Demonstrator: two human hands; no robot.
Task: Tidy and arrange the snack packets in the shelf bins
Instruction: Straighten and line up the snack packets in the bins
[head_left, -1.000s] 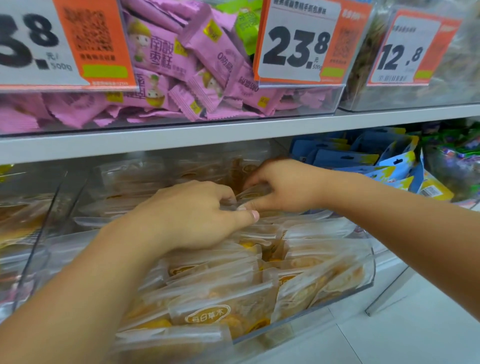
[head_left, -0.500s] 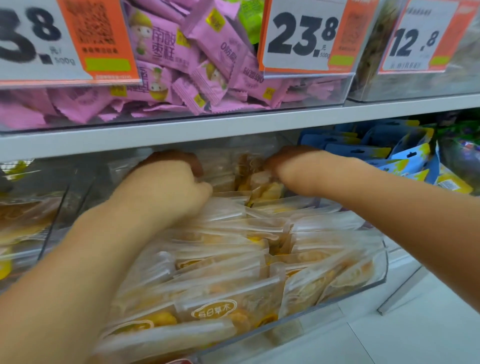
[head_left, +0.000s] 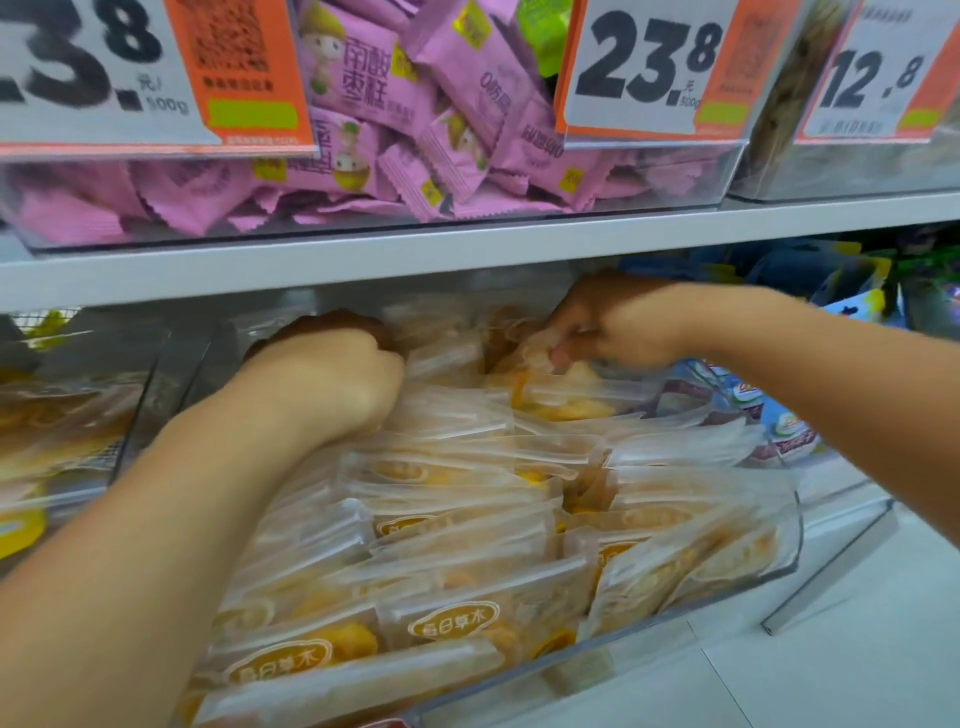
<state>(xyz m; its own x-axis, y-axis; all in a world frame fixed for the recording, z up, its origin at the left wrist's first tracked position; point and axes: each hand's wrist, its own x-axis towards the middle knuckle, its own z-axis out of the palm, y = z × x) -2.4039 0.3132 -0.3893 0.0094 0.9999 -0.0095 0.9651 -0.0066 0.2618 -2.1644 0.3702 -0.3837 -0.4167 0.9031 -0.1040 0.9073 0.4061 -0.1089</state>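
Light, slippery clear snack packets (head_left: 457, 618) are gripped at the rear of the clear bin (head_left: 792, 540) by the left hand (head_left: 332, 379); one packet's crinkly edge is pinched by the right hand (head_left: 613, 327).

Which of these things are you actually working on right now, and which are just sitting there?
In the job:
clear packets
clear bin
left hand
right hand, pinching a packet

Just there:
pink packets
price tags
blue packets
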